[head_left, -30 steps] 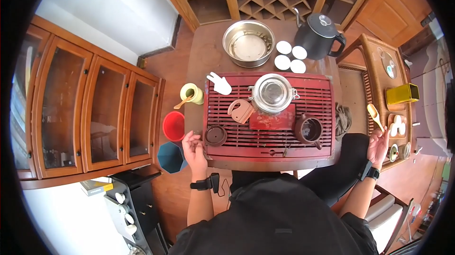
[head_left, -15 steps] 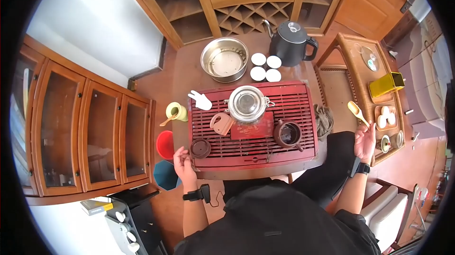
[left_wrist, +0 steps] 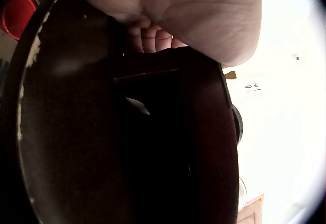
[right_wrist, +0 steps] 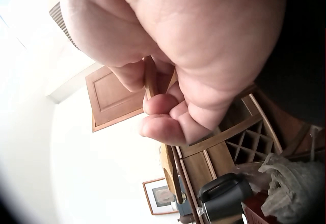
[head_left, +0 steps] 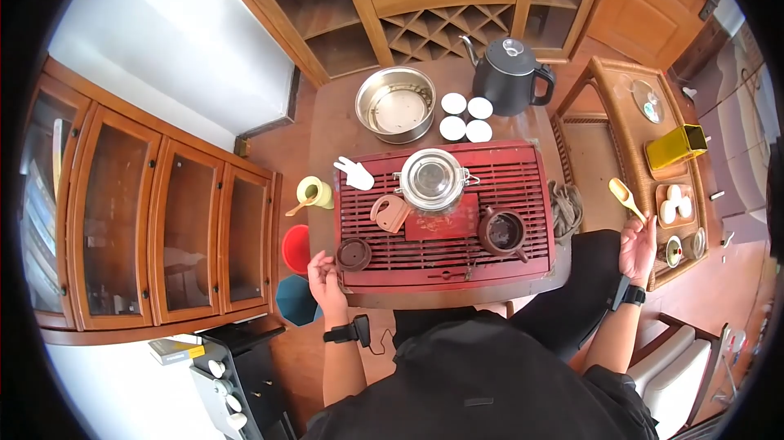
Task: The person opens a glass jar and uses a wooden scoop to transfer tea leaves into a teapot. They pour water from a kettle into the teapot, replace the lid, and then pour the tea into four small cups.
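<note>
My right hand [head_left: 638, 250] grips a wooden tea scoop [head_left: 621, 192] by its handle, off the table's right side. In the right wrist view, the fingers curl round the handle. At the left front corner of the red slatted tea tray [head_left: 457, 275], my left hand [head_left: 327, 283] rests with loosely bent fingers, holding nothing. Beside it on the tray lies a small round brown lid [head_left: 354, 254]. A dark brown teapot [head_left: 501, 232] without its lid stands at the tray's right. Behind them are a clasped glass jar [head_left: 431, 179] and a pinkish-brown piece with a curved handle [head_left: 390, 214].
A white hand-shaped ornament [head_left: 354, 173] lies on the tray. Behind it stand a steel bowl [head_left: 396, 105], several white cups [head_left: 466, 117] and a black kettle [head_left: 504, 76]. The right-hand wicker stand holds a yellow tin [head_left: 676, 147]. A grey cloth [head_left: 565, 209] lies right of the tray.
The head view has tilted and shifted, so the table sits lower and left of where it was a second ago. Both hands keep their places; the right still holds the tea scoop.
</note>
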`<action>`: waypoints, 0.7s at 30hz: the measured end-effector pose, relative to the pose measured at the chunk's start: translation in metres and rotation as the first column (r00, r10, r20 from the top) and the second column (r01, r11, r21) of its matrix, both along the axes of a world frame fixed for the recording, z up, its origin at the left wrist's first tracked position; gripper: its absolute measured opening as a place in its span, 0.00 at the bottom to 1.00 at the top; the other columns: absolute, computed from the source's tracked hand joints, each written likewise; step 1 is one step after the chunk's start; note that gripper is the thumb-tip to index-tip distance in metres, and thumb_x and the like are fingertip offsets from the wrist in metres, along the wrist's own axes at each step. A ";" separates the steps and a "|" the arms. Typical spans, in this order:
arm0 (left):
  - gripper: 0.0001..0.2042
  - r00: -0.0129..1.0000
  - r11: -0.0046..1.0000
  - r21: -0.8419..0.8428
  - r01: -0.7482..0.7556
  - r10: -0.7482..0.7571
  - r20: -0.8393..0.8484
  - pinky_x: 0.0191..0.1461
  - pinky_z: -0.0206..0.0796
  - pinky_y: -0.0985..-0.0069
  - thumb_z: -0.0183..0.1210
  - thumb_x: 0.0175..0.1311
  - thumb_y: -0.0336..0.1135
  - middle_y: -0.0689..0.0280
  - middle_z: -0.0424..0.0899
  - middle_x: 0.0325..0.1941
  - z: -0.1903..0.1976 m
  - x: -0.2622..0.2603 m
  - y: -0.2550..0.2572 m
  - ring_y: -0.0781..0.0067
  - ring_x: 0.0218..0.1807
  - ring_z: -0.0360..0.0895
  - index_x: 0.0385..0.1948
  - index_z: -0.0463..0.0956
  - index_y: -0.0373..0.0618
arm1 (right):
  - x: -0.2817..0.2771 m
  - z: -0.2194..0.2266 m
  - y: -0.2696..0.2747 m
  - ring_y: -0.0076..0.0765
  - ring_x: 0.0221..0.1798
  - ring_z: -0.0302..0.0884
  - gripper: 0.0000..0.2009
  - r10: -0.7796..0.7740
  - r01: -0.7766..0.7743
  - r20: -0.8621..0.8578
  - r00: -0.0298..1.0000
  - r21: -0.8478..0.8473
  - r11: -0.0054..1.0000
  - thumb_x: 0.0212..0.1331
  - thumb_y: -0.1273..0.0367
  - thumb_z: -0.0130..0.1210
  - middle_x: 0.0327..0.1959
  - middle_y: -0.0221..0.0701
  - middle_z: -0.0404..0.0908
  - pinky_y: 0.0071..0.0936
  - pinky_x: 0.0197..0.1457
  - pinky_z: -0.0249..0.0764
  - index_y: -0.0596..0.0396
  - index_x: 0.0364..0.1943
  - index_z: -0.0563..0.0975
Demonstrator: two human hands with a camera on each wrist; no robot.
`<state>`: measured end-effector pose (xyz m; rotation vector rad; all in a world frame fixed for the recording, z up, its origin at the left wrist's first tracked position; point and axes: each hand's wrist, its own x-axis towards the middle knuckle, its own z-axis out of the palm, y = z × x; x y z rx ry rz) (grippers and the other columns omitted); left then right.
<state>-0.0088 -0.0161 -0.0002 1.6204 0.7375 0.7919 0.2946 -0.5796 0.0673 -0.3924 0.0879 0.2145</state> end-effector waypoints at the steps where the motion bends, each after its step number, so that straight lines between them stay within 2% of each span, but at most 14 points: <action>1: 0.19 1.000 1.000 0.000 0.001 -0.001 0.001 0.57 0.68 0.78 0.46 0.69 0.20 0.65 0.77 0.50 0.000 0.000 0.000 0.78 0.48 0.74 0.60 0.71 0.37 | 0.000 0.000 0.000 0.26 0.40 0.65 0.15 -0.003 0.003 0.002 1.000 -0.001 1.000 0.79 0.61 0.47 0.37 0.30 0.69 0.21 0.41 0.68 0.60 0.53 0.77; 14: 0.18 1.000 0.999 -0.041 -0.001 0.003 0.031 0.56 0.67 0.79 0.45 0.69 0.19 0.65 0.77 0.50 0.002 0.001 -0.001 0.78 0.48 0.74 0.60 0.70 0.36 | 0.000 0.002 0.002 0.26 0.40 0.65 0.15 0.005 -0.005 0.004 1.000 -0.006 1.000 0.79 0.61 0.47 0.37 0.30 0.69 0.21 0.42 0.69 0.60 0.53 0.76; 21: 0.24 0.995 0.999 -0.052 -0.008 0.013 0.099 0.53 0.67 0.80 0.45 0.67 0.18 0.65 0.76 0.50 0.003 0.005 -0.003 0.78 0.44 0.73 0.66 0.64 0.38 | 0.000 0.002 0.003 0.26 0.40 0.66 0.15 0.003 -0.003 0.003 1.000 -0.014 1.000 0.79 0.62 0.47 0.36 0.30 0.70 0.21 0.41 0.69 0.61 0.53 0.77</action>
